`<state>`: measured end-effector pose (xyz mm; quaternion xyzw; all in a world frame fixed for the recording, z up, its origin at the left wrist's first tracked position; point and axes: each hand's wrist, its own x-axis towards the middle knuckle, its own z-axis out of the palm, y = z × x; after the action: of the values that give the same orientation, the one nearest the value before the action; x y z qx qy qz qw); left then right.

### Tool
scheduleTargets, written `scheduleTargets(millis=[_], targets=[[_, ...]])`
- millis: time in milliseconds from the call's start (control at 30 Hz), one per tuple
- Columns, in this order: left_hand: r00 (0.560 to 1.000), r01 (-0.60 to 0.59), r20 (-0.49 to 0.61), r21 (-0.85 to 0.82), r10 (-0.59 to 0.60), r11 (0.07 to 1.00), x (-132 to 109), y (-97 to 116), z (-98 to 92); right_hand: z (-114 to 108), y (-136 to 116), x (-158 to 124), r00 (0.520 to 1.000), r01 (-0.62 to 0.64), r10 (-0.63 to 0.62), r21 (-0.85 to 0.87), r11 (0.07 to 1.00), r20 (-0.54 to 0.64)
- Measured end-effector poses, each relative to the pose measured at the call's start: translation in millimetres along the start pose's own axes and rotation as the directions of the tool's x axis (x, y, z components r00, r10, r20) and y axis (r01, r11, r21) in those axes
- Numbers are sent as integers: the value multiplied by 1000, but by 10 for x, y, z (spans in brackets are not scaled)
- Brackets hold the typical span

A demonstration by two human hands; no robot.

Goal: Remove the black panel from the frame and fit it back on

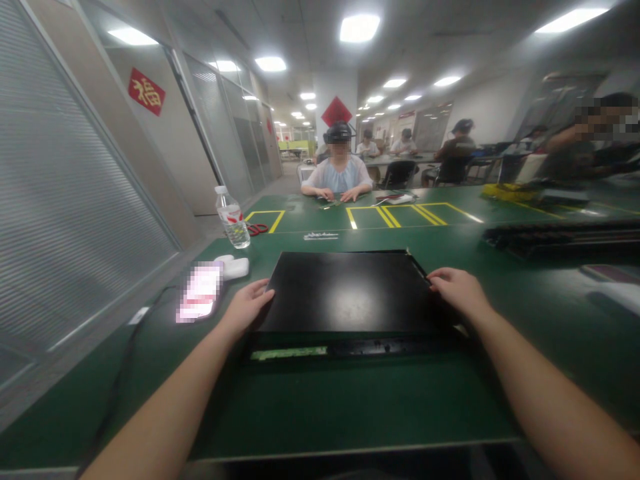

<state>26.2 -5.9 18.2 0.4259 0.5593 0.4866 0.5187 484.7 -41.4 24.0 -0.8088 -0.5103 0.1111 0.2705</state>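
Black panel (345, 287) | rect., glossy, pale glare ctr | L grip (247, 305) + R grip (461, 289) clamped on side edges

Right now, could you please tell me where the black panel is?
In the head view, the black panel is near the centre, between the left hand and the right hand at its side edges.

The gold character 福 (148, 93) reads clearly on a red paper sign (135, 84) fixed to a pale panel (173, 150). On the water bottle (239, 239) near the table (350, 407)'s left edge, the label (232, 218)'s print is too blurred to read.
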Motion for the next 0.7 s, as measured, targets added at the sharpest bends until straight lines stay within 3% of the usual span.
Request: scheduleTargets(millis=[700], targets=[[999, -26, 20, 12, 26, 1000, 5, -18, -3, 7, 27, 17, 999, 52, -52, -55, 997, -11]])
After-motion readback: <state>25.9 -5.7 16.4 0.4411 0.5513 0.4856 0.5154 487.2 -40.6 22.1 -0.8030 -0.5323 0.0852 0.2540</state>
